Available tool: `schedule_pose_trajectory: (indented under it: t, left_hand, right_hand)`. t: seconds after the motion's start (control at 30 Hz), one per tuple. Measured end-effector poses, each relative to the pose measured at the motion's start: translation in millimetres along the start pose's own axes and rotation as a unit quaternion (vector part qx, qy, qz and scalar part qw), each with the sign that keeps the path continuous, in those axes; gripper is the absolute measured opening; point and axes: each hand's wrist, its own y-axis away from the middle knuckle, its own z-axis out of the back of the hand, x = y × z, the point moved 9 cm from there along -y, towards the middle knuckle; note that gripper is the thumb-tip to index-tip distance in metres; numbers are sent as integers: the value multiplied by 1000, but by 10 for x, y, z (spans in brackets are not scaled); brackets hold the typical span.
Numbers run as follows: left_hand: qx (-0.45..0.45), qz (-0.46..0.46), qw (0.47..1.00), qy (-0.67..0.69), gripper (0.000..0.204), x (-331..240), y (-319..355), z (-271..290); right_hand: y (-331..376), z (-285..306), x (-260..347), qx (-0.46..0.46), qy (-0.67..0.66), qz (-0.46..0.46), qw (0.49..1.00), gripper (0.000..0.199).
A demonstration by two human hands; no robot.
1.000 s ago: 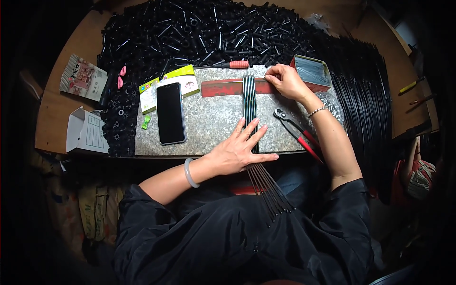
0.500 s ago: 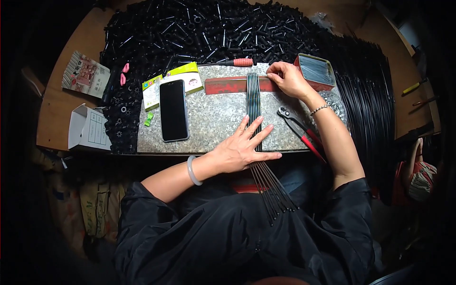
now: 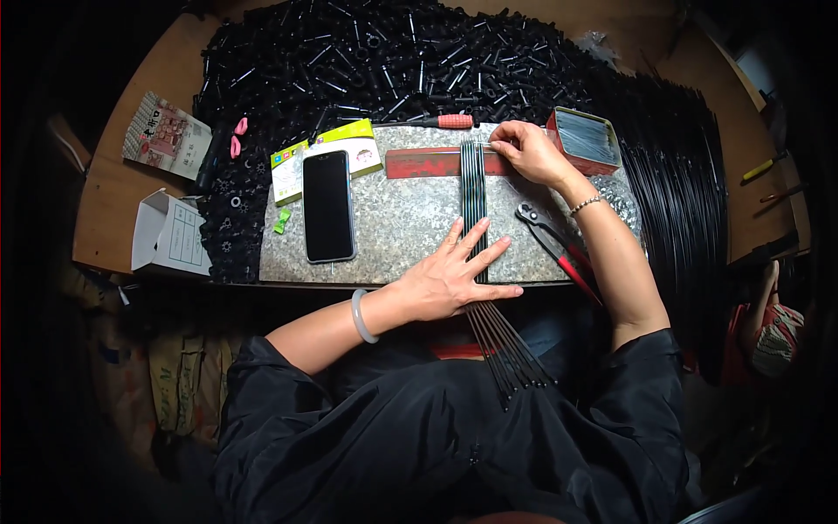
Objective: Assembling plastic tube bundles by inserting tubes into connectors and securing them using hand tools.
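1. Head view: left hand [image 3: 449, 279], fingers spread, is pressing flat on the black rods [image 3: 474, 201] lying in a row on the stone slab [image 3: 401, 227].
2. Right hand [image 3: 528, 153] is pinching the rods' far ends against the red bar [image 3: 428, 162].
3. Rods are lying aligned; the pliers [image 3: 554, 244] beside the right wrist are lying untouched, and the heap of black parts [image 3: 393, 61] beyond both hands is waiting.

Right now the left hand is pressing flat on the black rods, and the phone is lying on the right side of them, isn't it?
Not quite. The head view shows the left hand pressing flat on the black rods, but the phone is lying on the left side of them, on the stone slab. To the right of the rods are the red-handled pliers.
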Motion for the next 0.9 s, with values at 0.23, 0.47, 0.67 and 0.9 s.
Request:
schedule_pose_trajectory:
  t: [0.23, 0.47, 0.67, 0.9]
  left_hand:
    - [-18, 0, 1000, -3, 64, 15, 11, -10]
    - [-20, -1, 1000, 7, 62, 14, 7, -4]
    - [-15, 0, 1000, -2, 68, 20, 21, -19]
    - [-2, -3, 999, -32, 66, 21, -6, -32]
  right_hand:
    - [-28, -16, 6, 16, 9, -28, 999, 13]
    - [-69, -10, 94, 18, -11, 32, 999, 12]
    - [-77, -26, 149, 38, -13, 13, 999, 10]
    - [-130, -76, 46, 61, -83, 54, 993, 11]
